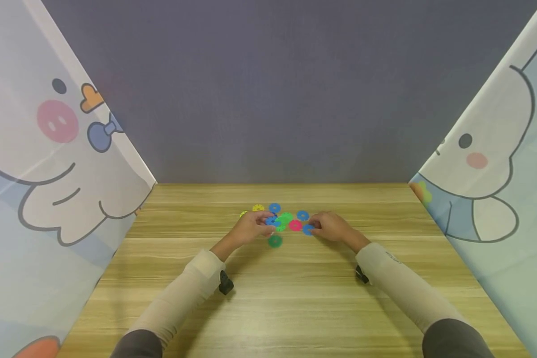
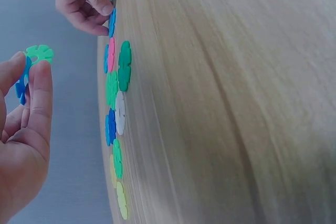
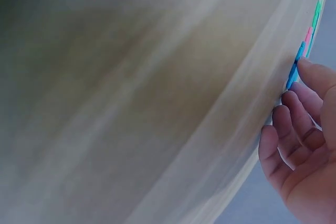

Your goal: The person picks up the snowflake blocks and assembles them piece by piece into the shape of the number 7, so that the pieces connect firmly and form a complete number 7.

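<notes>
My left hand (image 1: pixel 252 226) pinches a blue notched plastic disc (image 2: pixel 23 80) between thumb and fingers, raised above the table. A light green notched disc (image 2: pixel 40 53) is joined to it and sticks out past the fingertips. At the right end of the row of discs, my right hand (image 1: pixel 331 225) pinches the edge of a blue disc (image 3: pixel 295 67) at table level, thumb on one side and fingertips on the other. Close beside that disc lie a pink disc (image 1: pixel 295 225) and another blue disc (image 1: pixel 303 215).
Several loose discs lie flat on the wooden table (image 1: pixel 295 308), including a dark green disc (image 1: pixel 275 241), a yellow disc (image 1: pixel 258 208) and a white disc (image 2: pixel 121 113). A grey panel (image 1: pixel 277 99) stands along the far edge, with cartoon-printed panels on both sides.
</notes>
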Motion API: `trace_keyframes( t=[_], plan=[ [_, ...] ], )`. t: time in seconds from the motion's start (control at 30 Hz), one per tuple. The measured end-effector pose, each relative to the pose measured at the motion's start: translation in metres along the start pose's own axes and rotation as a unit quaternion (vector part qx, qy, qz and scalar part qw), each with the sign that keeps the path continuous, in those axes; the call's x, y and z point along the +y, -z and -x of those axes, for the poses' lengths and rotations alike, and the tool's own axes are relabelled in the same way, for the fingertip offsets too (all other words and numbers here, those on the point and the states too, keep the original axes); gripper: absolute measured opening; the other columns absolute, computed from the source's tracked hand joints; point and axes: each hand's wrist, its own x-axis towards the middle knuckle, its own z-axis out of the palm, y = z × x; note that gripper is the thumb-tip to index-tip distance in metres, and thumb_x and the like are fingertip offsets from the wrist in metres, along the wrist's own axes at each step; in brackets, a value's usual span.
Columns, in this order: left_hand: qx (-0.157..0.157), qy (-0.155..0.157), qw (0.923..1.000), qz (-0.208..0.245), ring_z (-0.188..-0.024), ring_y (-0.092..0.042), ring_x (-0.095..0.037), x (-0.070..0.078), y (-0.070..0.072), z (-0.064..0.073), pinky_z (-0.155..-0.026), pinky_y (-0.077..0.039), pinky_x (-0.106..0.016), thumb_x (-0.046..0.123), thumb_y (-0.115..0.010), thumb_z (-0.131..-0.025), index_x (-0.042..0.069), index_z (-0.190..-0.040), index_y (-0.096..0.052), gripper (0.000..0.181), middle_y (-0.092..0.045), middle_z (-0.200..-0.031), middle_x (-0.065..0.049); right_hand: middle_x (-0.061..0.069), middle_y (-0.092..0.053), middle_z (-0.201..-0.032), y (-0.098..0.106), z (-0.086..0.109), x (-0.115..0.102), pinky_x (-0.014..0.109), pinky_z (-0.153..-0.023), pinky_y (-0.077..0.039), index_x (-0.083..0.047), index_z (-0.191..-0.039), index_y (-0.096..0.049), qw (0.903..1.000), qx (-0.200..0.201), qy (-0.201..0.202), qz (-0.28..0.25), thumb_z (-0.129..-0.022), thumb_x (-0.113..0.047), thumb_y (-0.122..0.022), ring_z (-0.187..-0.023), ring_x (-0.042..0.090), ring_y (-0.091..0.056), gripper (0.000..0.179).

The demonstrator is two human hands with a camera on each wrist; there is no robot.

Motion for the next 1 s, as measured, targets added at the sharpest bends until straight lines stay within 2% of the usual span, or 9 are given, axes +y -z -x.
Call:
trace_keyframes(
  t=[0.27,0.77,1.0],
  plan=[
    [0.001,0.009,0.9999,0.010,-0.086,-0.074,-0.016,0.0006,-0.0010,0.0008,-0.080,-0.064,-0.035,0.017,-0.075,-0.093,0.004,-0.139,-0.061,0.049,-0.066,-0.107,-0.014,-0.003,-0.066,-0.082,0.0009,-0.0014,-0.0005,0.028,-0.067,-0.049,-0.007,-0.109,-0.073,0.9984,-0.019,-0.045,-0.029,-0.093,-0.020,-0.074,-0.072,0.009,-0.054,0.020],
    [-0.004,0.007,0.9999,0.013,-0.086,-0.072,-0.015,-0.0038,-0.0029,0.0001,-0.086,-0.063,-0.045,0.018,-0.076,-0.093,0.001,-0.142,-0.057,0.055,-0.063,-0.107,-0.013,0.003,-0.068,-0.090,0.0047,0.0042,-0.0020,0.032,-0.075,-0.056,-0.006,-0.104,-0.062,0.9965,-0.012,-0.066,-0.049,-0.091,-0.021,-0.077,-0.081,0.014,-0.062,0.026],
    [-0.002,0.003,1.0000,0.005,-0.086,-0.074,-0.017,-0.0022,-0.0027,0.0012,-0.085,-0.063,-0.044,0.019,-0.074,-0.095,0.003,-0.142,-0.058,0.052,-0.064,-0.106,-0.013,0.004,-0.072,-0.096,0.0064,0.0064,0.0005,0.034,-0.080,-0.059,-0.003,-0.116,-0.064,0.9952,-0.005,-0.063,-0.075,-0.096,-0.017,-0.071,-0.090,0.017,-0.068,0.026]
  ],
)
